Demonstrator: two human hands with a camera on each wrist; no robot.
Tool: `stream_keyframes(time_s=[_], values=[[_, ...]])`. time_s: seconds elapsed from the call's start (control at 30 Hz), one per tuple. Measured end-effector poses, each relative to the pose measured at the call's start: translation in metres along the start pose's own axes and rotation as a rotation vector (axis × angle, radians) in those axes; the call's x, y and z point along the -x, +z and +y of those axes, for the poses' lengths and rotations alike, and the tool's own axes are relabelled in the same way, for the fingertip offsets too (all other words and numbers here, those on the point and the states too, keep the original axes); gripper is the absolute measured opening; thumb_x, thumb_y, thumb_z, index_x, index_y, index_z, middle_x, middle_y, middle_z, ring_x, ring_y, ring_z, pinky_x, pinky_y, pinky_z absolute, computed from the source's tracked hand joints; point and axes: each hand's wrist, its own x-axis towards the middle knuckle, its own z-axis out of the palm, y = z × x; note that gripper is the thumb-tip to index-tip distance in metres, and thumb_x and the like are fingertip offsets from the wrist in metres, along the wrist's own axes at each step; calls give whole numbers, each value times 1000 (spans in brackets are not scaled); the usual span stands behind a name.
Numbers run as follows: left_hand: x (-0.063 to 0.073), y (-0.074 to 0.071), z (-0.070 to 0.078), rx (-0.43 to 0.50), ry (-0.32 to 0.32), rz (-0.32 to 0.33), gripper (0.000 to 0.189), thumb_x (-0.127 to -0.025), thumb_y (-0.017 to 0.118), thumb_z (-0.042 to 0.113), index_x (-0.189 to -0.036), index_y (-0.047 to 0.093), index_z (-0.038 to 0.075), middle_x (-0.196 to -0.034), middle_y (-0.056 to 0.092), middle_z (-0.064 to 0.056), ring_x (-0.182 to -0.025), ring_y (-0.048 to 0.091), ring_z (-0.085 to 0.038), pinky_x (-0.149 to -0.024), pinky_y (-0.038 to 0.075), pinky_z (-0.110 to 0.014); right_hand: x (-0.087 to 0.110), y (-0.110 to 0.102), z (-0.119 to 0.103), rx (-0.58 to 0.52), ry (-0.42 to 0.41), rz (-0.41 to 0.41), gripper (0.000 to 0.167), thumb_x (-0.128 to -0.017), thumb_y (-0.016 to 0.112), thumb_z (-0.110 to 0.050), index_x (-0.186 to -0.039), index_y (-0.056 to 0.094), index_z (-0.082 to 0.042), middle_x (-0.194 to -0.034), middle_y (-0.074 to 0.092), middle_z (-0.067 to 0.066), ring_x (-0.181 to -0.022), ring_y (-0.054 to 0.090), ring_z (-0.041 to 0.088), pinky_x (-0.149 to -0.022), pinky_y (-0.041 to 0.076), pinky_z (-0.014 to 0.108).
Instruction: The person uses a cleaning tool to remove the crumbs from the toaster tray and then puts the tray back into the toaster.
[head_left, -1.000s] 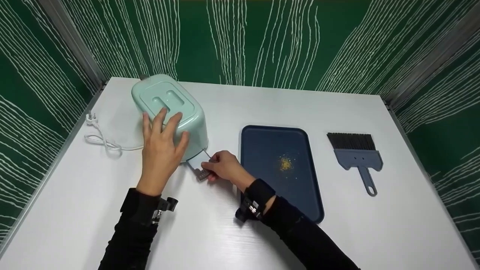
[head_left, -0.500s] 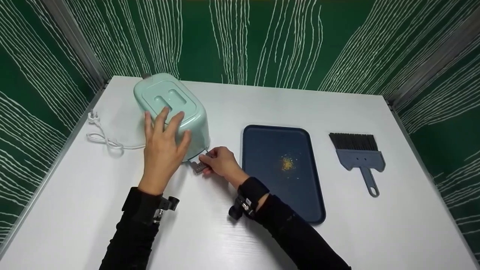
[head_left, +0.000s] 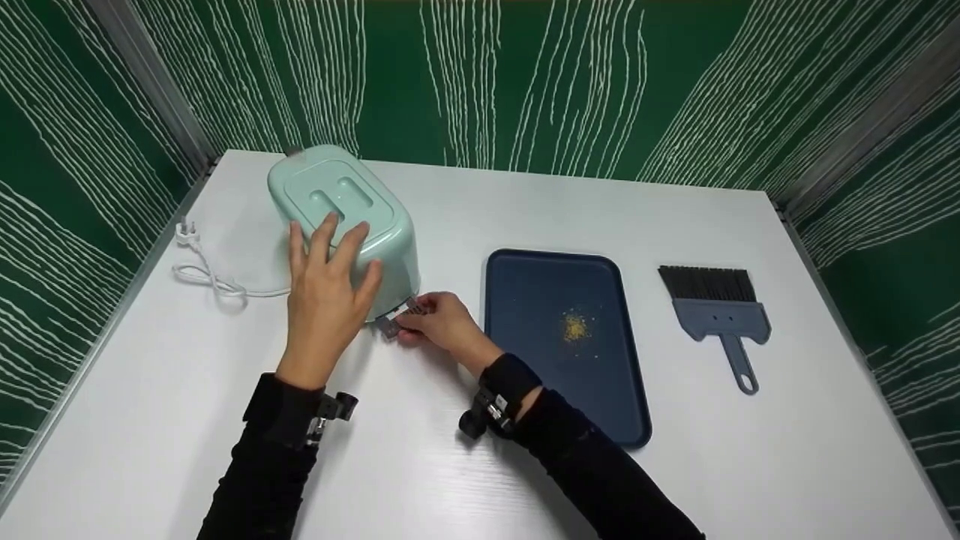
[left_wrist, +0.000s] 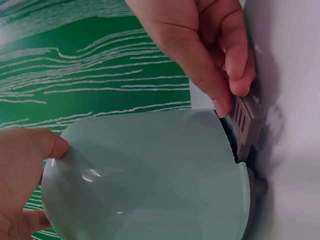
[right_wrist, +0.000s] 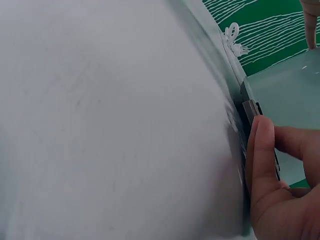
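Observation:
A mint-green toaster (head_left: 390,270) with a lid on top stands at the back left. My left hand (head_left: 322,315) rests on its near end, fingers spread over the lid's edge. Low at that same end, my right hand (head_left: 446,326) pinches the grey-brown handle of a crumb tray (head_left: 388,327). The crumb tray sits almost flush in its slot; in the left wrist view its ribbed handle (left_wrist: 250,122) stands just outside the toaster's bottom edge. Seen from the right wrist, the thumb and fingers (right_wrist: 264,140) close on the handle, hiding much of it.
A dark blue tray (head_left: 540,281) lies right of my right hand, with yellow crumbs (head_left: 575,328) on it. Farther right is a small brush (head_left: 720,319) set in a grey-blue dustpan-like piece. The toaster's white cord and plug (head_left: 187,235) lie at the left.
My right hand has pushed the crumb tray inward; its pale sheet, showing outside the toaster before, is now mostly inside. The left hand stays on the toaster.

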Motion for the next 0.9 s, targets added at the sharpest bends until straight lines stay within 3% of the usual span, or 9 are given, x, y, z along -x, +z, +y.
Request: stream_keyframes(time_s=[0.2, 0.5, 0.63, 0.9], values=[[0, 1, -1, 8, 1, 10, 43, -103, 71, 29, -141, 66, 9, -156, 53, -29, -155, 31, -60, -134, 17, -67, 1, -3, -1, -58, 10, -52, 37, -96, 73, 5, -130, 61, 11, -98, 72, 10, -73, 74, 9, -76, 65, 21], [1, 1, 0, 8, -8, 4, 44, -103, 72, 29, -142, 66, 9, -157, 51, -29, -156, 27, -62, -134, 17, -67, -1, -7, 0, -21, 34, -81, 54, -93, 74, 12, -144, 55, 9, -121, 70, 22, -91, 80, 23, -87, 67, 29], [0, 1, -1, 8, -3, 5, 45, -103, 71, 30, -143, 66, 9, -157, 51, -29, -157, 28, -61, -136, 15, -64, -2, -7, 2, -28, 26, -73, 55, -93, 75, 13, -144, 55, 8, -111, 70, 17, -92, 81, 25, -85, 67, 30], [1, 0, 1, 3, -23, -13, 45, -104, 70, 29, -144, 65, 10, -159, 50, -29, -157, 25, -62, -134, 18, -68, -1, -5, 6, -5, -29, -43, 46, -95, 76, 7, -137, 56, 9, -83, 68, 6, -67, 76, 12, -66, 65, 23]])
